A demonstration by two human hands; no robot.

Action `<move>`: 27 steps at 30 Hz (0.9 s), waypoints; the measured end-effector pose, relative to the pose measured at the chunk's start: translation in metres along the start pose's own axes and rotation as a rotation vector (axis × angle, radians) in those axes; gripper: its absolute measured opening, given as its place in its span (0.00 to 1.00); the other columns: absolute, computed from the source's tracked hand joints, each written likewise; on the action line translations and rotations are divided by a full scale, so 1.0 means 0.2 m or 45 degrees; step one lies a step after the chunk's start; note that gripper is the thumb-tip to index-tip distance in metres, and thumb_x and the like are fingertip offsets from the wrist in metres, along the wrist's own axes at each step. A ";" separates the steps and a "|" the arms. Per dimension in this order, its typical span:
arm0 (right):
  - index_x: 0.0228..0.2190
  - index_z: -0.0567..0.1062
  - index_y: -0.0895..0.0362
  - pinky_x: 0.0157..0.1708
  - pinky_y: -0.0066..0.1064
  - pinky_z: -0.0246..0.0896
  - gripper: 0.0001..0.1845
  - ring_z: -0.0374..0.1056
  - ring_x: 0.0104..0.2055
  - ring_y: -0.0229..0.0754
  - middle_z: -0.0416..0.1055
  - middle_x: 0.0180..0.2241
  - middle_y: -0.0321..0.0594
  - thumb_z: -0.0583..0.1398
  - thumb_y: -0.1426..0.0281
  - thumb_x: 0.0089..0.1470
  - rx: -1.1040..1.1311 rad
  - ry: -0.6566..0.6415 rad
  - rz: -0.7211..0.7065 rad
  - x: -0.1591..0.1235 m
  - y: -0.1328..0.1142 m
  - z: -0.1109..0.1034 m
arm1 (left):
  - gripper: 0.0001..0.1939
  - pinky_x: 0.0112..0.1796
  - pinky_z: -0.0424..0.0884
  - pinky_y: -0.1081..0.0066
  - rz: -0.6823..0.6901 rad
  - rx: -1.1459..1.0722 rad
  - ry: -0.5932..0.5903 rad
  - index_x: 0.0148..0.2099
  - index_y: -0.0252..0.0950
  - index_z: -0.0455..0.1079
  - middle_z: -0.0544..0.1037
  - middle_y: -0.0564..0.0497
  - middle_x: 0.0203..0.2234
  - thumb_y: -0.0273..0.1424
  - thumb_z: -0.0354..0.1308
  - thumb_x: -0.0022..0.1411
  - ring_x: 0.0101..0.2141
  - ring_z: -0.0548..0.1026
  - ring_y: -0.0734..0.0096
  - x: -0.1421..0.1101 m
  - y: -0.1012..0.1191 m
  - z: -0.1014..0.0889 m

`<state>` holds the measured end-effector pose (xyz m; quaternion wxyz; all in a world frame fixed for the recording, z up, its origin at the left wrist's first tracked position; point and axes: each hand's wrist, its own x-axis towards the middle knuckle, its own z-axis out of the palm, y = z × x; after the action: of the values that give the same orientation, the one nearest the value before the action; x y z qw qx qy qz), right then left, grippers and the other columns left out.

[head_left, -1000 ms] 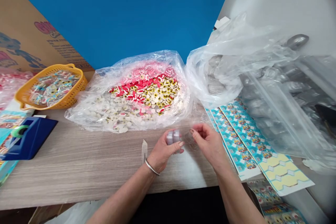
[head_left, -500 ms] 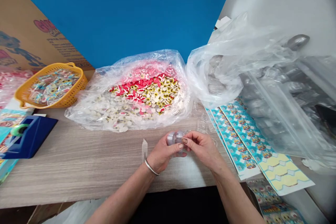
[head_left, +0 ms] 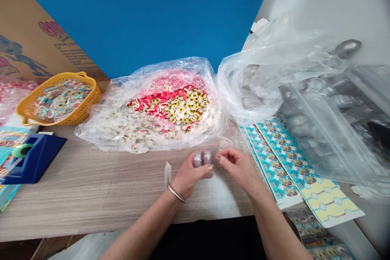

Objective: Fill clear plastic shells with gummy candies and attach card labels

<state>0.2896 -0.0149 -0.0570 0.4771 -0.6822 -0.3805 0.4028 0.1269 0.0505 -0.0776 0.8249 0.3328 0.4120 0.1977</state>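
Observation:
My left hand [head_left: 189,175] is closed around a clear plastic blister shell [head_left: 202,158] with rounded cups, its thumb across the front. Just to the right, my right hand [head_left: 236,168] has thumb and forefinger pressed together, slightly apart from the shell. Whatever lies between those fingertips is too small or see-through to make out. Beyond both hands lies a clear bag [head_left: 146,138] full of small white, yellow-green and red eye-like pieces [head_left: 183,107]. Beside my right forearm rest turquoise printed card sheets [head_left: 283,158].
On the left stand a yellow basket [head_left: 77,107] of wrapped pieces and a blue tape dispenser [head_left: 45,158]. A paper strip [head_left: 167,174] lies near my left wrist. Plastic bags of clear shells [head_left: 323,118] fill the right side. A blue panel [head_left: 158,16] rises behind.
My right hand has drawn a little to the right, away from the shell. The shell in my left hand has turned slightly; the left hand has hardly moved.

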 end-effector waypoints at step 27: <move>0.28 0.76 0.56 0.22 0.27 0.56 0.11 0.62 0.22 0.35 0.69 0.21 0.33 0.63 0.60 0.52 0.047 -0.179 0.035 -0.01 -0.03 0.03 | 0.26 0.38 0.75 0.63 -0.015 -0.041 -0.064 0.46 0.37 0.69 0.76 0.50 0.36 0.33 0.74 0.44 0.38 0.76 0.64 -0.01 0.01 0.00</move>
<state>0.2821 -0.0122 -0.0526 0.4562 -0.6485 -0.3960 0.4632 0.1257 0.0492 -0.0748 0.8413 0.3219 0.3901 0.1909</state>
